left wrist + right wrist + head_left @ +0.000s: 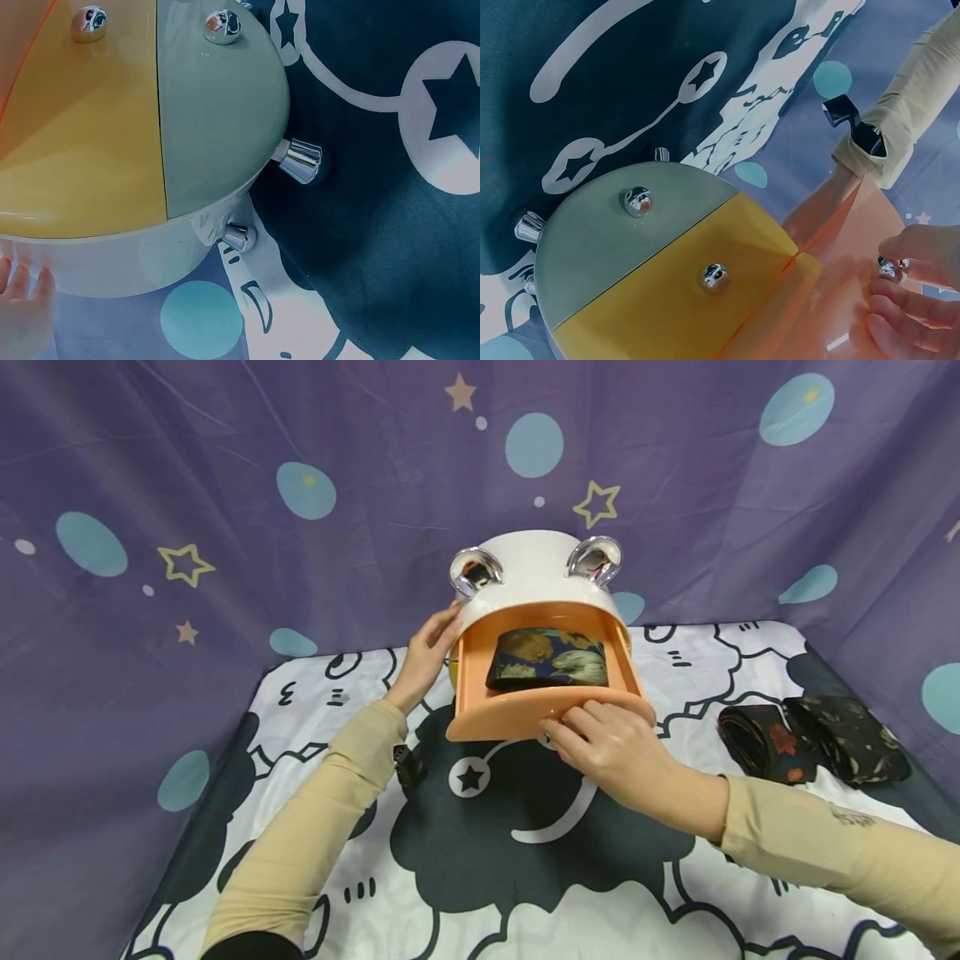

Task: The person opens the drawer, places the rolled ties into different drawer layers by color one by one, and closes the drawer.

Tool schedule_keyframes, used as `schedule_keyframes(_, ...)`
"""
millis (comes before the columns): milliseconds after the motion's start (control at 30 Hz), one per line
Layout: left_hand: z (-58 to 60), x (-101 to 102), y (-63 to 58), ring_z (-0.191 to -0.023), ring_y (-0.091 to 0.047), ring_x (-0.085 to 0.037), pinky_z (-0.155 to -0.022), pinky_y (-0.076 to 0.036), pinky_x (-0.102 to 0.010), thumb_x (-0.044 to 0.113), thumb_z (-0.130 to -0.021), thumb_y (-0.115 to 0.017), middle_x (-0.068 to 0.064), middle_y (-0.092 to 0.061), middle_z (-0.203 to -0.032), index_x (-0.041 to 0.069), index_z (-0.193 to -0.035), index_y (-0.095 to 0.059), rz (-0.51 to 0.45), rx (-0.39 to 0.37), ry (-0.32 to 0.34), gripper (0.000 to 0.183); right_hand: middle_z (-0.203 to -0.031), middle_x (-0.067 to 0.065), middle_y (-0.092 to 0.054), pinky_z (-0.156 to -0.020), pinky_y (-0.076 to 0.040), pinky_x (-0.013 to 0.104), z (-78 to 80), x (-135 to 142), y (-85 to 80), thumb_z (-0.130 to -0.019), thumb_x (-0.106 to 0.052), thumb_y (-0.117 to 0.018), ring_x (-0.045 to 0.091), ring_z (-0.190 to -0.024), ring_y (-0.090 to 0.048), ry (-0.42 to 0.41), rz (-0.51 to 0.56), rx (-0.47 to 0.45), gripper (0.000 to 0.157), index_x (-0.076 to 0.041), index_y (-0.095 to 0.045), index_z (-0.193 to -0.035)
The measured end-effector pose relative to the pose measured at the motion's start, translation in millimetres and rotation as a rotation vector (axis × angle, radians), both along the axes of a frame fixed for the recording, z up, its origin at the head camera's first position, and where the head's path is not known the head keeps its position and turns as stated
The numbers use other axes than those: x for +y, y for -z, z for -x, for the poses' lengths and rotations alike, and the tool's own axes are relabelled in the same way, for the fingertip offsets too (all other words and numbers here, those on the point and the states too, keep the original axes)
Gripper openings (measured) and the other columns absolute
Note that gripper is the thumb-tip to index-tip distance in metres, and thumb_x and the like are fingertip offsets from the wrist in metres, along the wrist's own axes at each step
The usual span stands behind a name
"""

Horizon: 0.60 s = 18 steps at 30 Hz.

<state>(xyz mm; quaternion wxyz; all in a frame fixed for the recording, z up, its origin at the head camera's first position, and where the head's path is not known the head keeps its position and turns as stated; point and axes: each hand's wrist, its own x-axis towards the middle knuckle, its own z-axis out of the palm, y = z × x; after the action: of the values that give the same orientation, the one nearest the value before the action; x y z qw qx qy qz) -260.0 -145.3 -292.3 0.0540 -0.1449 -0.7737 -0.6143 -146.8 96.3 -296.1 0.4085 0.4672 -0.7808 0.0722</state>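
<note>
A small rounded cabinet [532, 564] with a white shell and two chrome ear-shaped pieces on top stands on the bed-like surface. Its upper orange drawer [517, 713] is pulled out, and a folded dark floral cloth [549, 658] lies inside. My right hand [607, 752] is at the drawer's front edge; in the right wrist view its thumb and fingers pinch the drawer's chrome knob [887, 265]. My left hand [427, 652] rests against the cabinet's left side with fingers extended. Below are a yellow drawer [90, 135] and a grey-green drawer [217, 112], both closed.
Two folded dark patterned cloths, one with red flowers [772, 745] and one with pale specks [847, 739], lie on the right. A purple curtain [390, 460] with stars hangs behind. Cartoon-printed cloth [360, 877] covers the surface.
</note>
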Motion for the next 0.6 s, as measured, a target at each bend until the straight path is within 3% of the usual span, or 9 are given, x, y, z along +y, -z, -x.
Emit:
schedule_keyframes(133,-0.6,-1,0.5,-0.130,-0.026,-0.017,-0.105,-0.027,-0.022,0.016,-0.094,-0.044,-0.009,-0.031,-0.141,-0.001,-0.129,-0.042,-0.002,-0.004,0.001,0.039,-0.074,0.009,-0.059,-0.055,-0.049,0.026,0.4,-1,-0.4,-0.075,-0.011,-0.068,0.021,-0.064,-0.054,0.021,0.007,0.006,0.021,-0.003,-0.067,-0.095)
schedule_keyframes(467,-0.6,0,0.5,-0.131,-0.025,-0.017,-0.105,-0.027,-0.022,0.015,-0.094,-0.044,-0.009,-0.031,-0.141,-0.002,-0.130,-0.041,-0.022,-0.006,0.009,0.039,-0.073,0.007,-0.060,-0.053,-0.047,0.027,11.4,-4,-0.1,-0.083,-0.010,-0.055,0.021,-0.063,-0.053,0.026,0.075,0.023,0.017,-0.004,-0.067,-0.092)
schedule_keyframes(600,-0.7,-1,0.6,-0.131,-0.024,-0.017,-0.105,-0.027,-0.022,0.015,-0.094,-0.043,-0.009,-0.031,-0.141,-0.001,-0.130,-0.041,-0.018,-0.006,0.010,0.039,-0.071,0.008,-0.058,-0.050,-0.045,0.028,16.6,-6,-0.4,-0.078,-0.006,-0.055,0.022,-0.059,-0.051,-0.002,0.118,0.049,0.016,-0.002,-0.067,-0.089)
